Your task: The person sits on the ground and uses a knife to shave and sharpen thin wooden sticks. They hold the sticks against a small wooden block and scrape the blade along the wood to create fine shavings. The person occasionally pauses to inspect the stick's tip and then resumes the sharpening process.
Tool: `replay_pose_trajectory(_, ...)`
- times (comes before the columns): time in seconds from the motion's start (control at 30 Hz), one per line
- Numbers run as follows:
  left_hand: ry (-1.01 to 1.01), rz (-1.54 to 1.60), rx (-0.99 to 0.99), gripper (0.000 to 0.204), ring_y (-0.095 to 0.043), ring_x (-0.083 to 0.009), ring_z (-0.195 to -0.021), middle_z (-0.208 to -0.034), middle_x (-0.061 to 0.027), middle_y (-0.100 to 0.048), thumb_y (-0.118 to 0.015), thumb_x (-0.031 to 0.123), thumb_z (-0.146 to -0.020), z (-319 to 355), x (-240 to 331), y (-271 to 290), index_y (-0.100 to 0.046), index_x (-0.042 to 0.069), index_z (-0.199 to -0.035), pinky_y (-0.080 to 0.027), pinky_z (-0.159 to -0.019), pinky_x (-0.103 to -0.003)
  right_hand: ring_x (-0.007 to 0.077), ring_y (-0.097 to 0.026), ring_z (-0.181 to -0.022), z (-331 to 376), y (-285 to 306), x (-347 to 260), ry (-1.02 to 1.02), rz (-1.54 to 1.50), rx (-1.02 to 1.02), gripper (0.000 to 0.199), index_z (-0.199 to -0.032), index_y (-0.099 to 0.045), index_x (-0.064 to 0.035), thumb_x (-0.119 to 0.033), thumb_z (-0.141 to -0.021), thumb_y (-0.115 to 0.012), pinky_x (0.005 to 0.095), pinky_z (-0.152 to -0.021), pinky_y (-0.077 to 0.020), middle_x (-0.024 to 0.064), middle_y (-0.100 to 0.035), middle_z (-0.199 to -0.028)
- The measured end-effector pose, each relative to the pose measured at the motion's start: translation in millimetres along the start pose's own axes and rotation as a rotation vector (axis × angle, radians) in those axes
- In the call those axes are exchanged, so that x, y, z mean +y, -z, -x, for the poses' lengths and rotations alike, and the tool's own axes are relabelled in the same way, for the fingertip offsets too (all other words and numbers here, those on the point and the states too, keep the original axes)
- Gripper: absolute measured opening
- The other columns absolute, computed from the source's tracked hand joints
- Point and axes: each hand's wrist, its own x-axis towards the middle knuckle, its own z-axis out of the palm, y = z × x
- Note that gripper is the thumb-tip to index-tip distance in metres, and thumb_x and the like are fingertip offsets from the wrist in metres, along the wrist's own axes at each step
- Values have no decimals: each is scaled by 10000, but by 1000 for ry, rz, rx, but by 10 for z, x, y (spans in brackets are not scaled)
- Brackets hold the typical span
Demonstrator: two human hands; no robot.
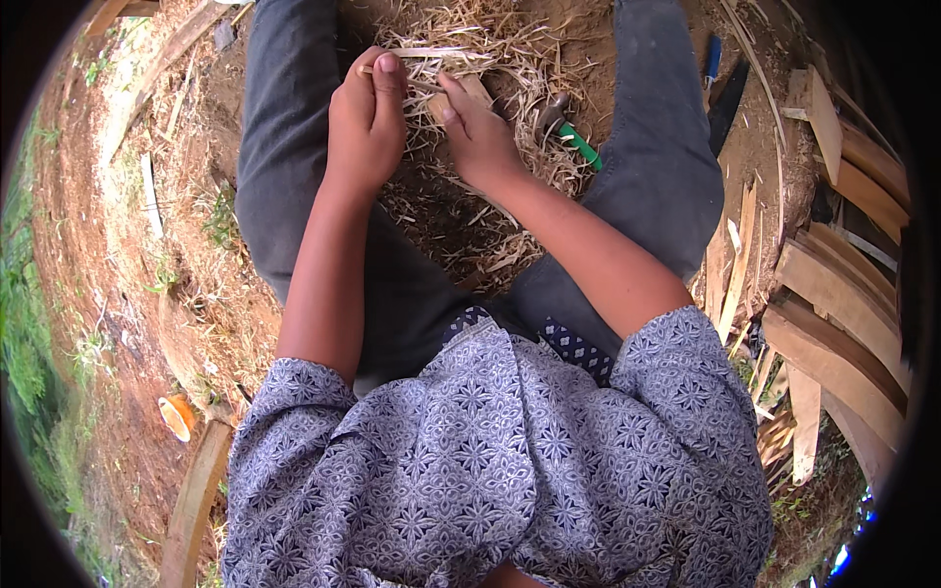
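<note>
Okay, left grip (367, 122) at eleven o'clock pinches a thin stick (420, 85), right grip (482, 142) unclear; best keep stick steady.

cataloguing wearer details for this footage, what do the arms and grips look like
Short, loose sleeves in a pale and dark blue floral print end near the elbows, leaving the forearms bare. Left grip and right grip look ungloved, with no wristwear visible.

No text, labels or numbers legible (nor any signs).
</note>
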Motion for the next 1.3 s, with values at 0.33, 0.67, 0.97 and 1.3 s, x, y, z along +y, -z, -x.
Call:
replay_pose_trajectory(0.33,31,66,48,369,-350,-36,-614,-704,57,-412,-400,301,-1143,-9,-4,32,-496,77,-866,-302,-539,-229,364,-650,-1186,-28,261,-729,7,-130,-124,558,-1545,-423,-44,-69,-990,-478,441,-992,-530,220,-560,-1453)
replay_pose_trajectory(0.67,17,-34,30,393,-393,-35,-598,-687,45,-464,-391,287,-1143,0,63,59,-529,73,-844,-324,-533,-224,390,-697,-1066,-16,295,-571,-41,-22,-180,637,-1583,-374,-118,-42,-958,-473,473,-926,-562,227,-659,-1306)
replay_pose_trajectory(0.97,97,-14,72,327,-522,-34,-601,-663,6,-612,-517,261,-1111,34,135,-23,-694,20,-979,-397,-563,-211,407,-698,-1011,-98,286,-319,-365,195,-293,604,-1579,-371,-111,-86,-989,-499,514,-867,-549,224,-687,-1224)
replay_pose_trajectory(1.3,174,-20,157,355,-529,-41,-583,-647,0,-622,-564,297,-1092,17,68,14,-725,12,-955,-407,-562,-217,390,-660,-1144,-82,252,-511,-192,25,-245,620,-1579,-368,-85,-43,-968,-461,477,-918,-546,212,-602,-1403)
